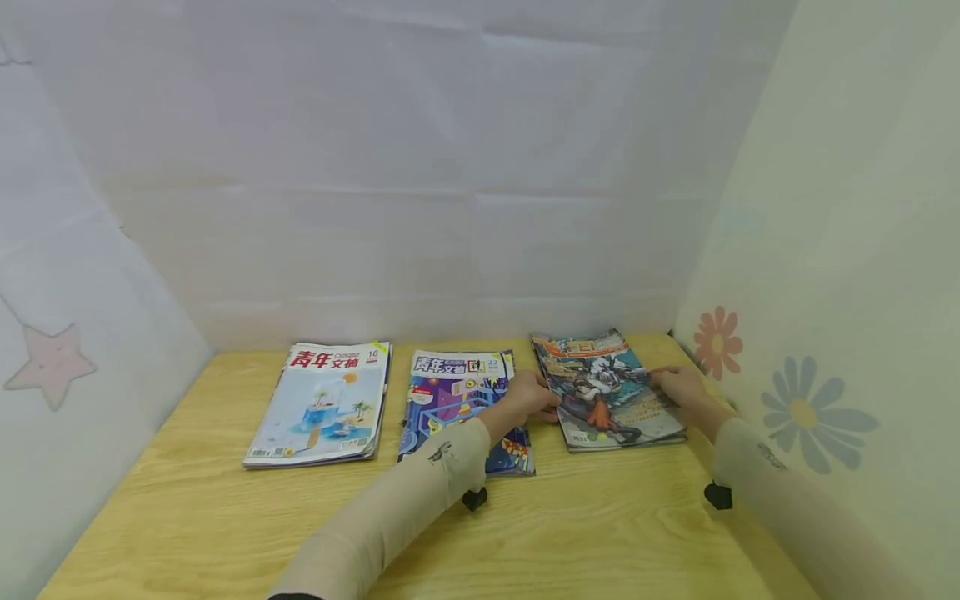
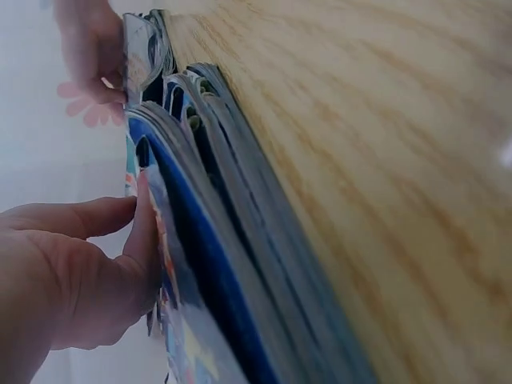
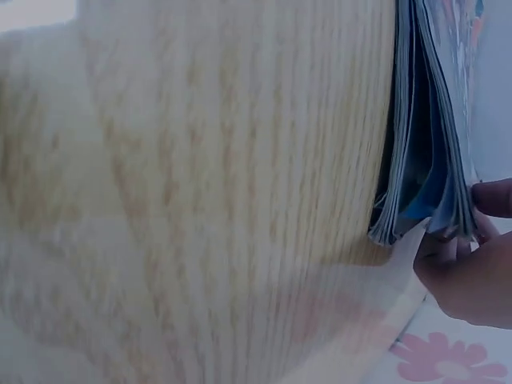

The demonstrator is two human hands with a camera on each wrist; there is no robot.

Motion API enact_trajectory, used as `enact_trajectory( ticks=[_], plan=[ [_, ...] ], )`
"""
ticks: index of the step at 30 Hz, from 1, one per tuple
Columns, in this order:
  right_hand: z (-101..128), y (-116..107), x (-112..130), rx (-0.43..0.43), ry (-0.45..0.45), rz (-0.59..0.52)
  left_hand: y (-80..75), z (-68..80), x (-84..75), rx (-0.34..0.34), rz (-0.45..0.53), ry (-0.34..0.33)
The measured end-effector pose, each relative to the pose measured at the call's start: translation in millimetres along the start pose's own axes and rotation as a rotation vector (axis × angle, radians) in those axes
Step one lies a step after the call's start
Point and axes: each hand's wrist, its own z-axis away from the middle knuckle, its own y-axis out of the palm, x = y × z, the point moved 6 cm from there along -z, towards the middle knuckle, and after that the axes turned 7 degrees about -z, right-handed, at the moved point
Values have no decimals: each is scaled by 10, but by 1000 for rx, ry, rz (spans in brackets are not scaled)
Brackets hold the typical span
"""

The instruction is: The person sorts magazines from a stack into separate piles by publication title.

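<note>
Three stacks of magazines are lying side by side on the wooden table (image 1: 225,517), and both hands are working on the right-hand stack (image 1: 607,392), which is sitting at the far right of the table close to the flowered wall panel (image 1: 825,350). The left hand (image 1: 528,397) is gripping that stack's left edge, thumb on top and fingers curling under, while the right hand (image 1: 678,385) is pinching its right edge, the thumb on the cover and the fingers tucked below, so the two hands are well apart with the stack between them. Judging from the wrist views, the stack is holding several thin, glossy issues whose edges are fanning and sagging; it is probably fairly heavy as a whole yet floppy and slippery, with copies liable to slide over one another, so taking it at two opposite edges with fingers underneath looks like the sound hold. The exact number of issues in it is not showing clearly. The middle stack (image 1: 457,400), with a purple-blue cover, is lying just beside it under the left forearm, and the left stack (image 1: 322,404), with a pale cover and red title, is lying a little apart; each is also several issues thick.
</note>
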Motion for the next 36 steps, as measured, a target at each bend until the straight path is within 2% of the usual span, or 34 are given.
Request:
enact_trajectory(
  ticks=[4, 8, 12, 18, 21, 28, 36],
  plan=[
    [24, -7, 65, -23, -55, 133, -35, 38, -40, -26, -162, 24],
    [88, 3, 128, -44, -116, 264, -96, 96, -49, -1, -218, 44],
    [157, 115, 206, -6, -158, 266, -250, 241, -115, 30, -184, 122],
    [237, 376, 366, 51, -223, 254, -548, 463, -200, 41, -229, 240],
    [315, 525, 431, 73, -257, 256, -677, 580, -217, 32, -240, 261],
    [487, 937, 538, 150, -291, 227, -958, 797, -135, -39, -278, 288],
    [678, 1341, 533, 261, -223, 124, -1197, 1053, -49, -92, -339, 295]
  ],
)
